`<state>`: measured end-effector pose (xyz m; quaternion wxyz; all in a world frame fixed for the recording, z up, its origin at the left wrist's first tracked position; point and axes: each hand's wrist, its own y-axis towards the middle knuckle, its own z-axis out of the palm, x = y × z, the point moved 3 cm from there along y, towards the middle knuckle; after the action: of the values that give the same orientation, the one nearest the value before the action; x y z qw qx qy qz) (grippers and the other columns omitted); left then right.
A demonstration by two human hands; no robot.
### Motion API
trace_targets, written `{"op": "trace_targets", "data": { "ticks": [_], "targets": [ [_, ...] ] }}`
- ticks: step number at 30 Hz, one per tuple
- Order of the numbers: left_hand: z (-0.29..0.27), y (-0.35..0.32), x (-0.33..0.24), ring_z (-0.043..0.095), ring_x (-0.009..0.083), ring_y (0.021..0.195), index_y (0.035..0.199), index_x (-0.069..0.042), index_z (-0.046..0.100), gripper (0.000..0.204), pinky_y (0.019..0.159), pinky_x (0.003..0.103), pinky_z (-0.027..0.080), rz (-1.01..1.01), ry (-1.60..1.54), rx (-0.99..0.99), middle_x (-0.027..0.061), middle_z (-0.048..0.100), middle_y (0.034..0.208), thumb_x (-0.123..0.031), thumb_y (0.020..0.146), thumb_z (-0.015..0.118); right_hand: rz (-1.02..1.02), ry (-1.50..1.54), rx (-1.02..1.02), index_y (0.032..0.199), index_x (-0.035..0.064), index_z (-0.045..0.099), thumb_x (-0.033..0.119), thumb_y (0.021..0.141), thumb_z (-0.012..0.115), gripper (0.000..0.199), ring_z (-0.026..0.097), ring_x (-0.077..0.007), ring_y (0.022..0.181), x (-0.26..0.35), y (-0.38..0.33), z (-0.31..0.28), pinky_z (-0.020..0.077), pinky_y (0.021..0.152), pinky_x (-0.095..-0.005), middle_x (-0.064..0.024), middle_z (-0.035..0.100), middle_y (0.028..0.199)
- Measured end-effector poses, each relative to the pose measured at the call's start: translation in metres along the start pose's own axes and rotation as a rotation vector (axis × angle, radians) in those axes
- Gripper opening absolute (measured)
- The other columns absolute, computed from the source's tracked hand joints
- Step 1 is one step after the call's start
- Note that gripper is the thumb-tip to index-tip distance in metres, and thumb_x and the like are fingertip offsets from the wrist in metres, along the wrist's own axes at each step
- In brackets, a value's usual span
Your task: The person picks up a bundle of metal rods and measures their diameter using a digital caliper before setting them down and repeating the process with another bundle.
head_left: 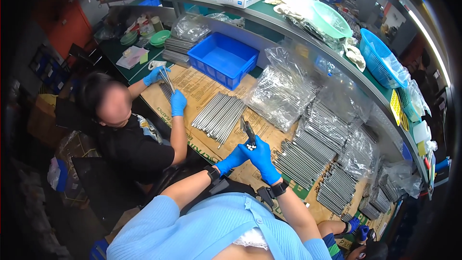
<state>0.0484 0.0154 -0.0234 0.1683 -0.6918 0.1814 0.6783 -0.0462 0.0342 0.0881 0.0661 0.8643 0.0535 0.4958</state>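
Observation:
Both my hands, in blue gloves, meet above the paper-covered table. My right hand (263, 158) is closed around what looks like a small bundle of metal rods (250, 147), whose bright round ends face me. Its dark far part points away over the table. My left hand (233, 159) is closed against the same bundle from the left; its fingertips are partly hidden. Just beyond my hands lies a row of loose metal rods (219, 118). More rods (299, 161) lie side by side to the right of my right hand.
A blue bin (224, 60) stands behind the loose rods. Plastic bags (281, 91) and bagged rods (325, 125) fill the right side, below a raised shelf (293, 31). At left, a co-worker in blue gloves (178, 102) holds rods. Another person's gloved hand (354, 224) shows lower right.

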Motion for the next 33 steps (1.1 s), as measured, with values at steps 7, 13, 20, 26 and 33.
{"op": "trace_targets", "data": {
  "ticks": [7, 13, 20, 26, 33],
  "targets": [
    [-0.018, -0.005, -0.078, 0.056, 0.0131, 0.099, 0.12, 0.0, 0.05, 0.035, 0.088, 0.028, 0.045, 0.04, -0.068, -0.065, 0.008, 0.061, 0.108, -0.009, 0.087, 0.06, 0.108, 0.192, -0.04, 0.092, 0.0035, 0.059, 0.036, 0.075, 0.072, 0.039, 0.06, -0.0162, 0.063, -0.004, 0.015, -0.028, 0.0463, 0.057, -0.0293, -0.0105, 0.061, 0.071],
    [-0.027, -0.013, -0.077, 0.058, 0.0141, 0.097, 0.115, 0.001, 0.053, 0.031, 0.087, 0.027, 0.045, -0.025, -0.297, -0.019, 0.0078, 0.062, 0.105, -0.009, 0.087, 0.06, 0.036, 0.359, -0.166, 0.097, 0.0041, 0.06, 0.039, 0.076, 0.071, 0.042, 0.06, -0.0167, 0.059, -0.023, -0.011, -0.059, 0.045, 0.054, -0.0314, -0.0115, 0.06, 0.066],
    [-0.026, -0.01, -0.076, 0.06, 0.0147, 0.092, 0.106, 0.002, 0.06, 0.021, 0.082, 0.026, 0.047, 0.338, 0.208, -0.114, 0.0062, 0.063, 0.101, -0.007, 0.086, 0.06, 0.218, -0.321, 0.039, 0.109, 0.006, 0.059, 0.039, 0.079, 0.066, 0.045, 0.059, -0.0194, 0.055, -0.029, -0.019, -0.079, 0.0421, 0.049, -0.0315, -0.0115, 0.06, 0.063],
    [-0.022, -0.017, -0.071, 0.06, 0.0133, 0.091, 0.104, 0.003, 0.06, 0.021, 0.081, 0.025, 0.047, 0.074, 0.052, -0.148, 0.006, 0.064, 0.099, -0.008, 0.086, 0.061, 0.125, -0.365, 0.033, 0.108, 0.0066, 0.059, 0.042, 0.078, 0.066, 0.047, 0.062, -0.0293, 0.06, -0.028, -0.02, -0.077, 0.0449, 0.05, -0.0374, -0.0146, 0.062, 0.065],
    [-0.02, -0.022, -0.062, 0.061, 0.0134, 0.09, 0.105, 0.003, 0.059, 0.022, 0.08, 0.024, 0.048, 0.03, -0.031, -0.231, 0.0071, 0.066, 0.096, -0.007, 0.085, 0.062, 0.035, -0.444, 0.033, 0.101, 0.0061, 0.061, 0.045, 0.078, 0.064, 0.045, 0.063, -0.0324, 0.065, -0.031, -0.024, -0.072, 0.0469, 0.053, -0.0407, -0.0148, 0.063, 0.069]
  ]
}}
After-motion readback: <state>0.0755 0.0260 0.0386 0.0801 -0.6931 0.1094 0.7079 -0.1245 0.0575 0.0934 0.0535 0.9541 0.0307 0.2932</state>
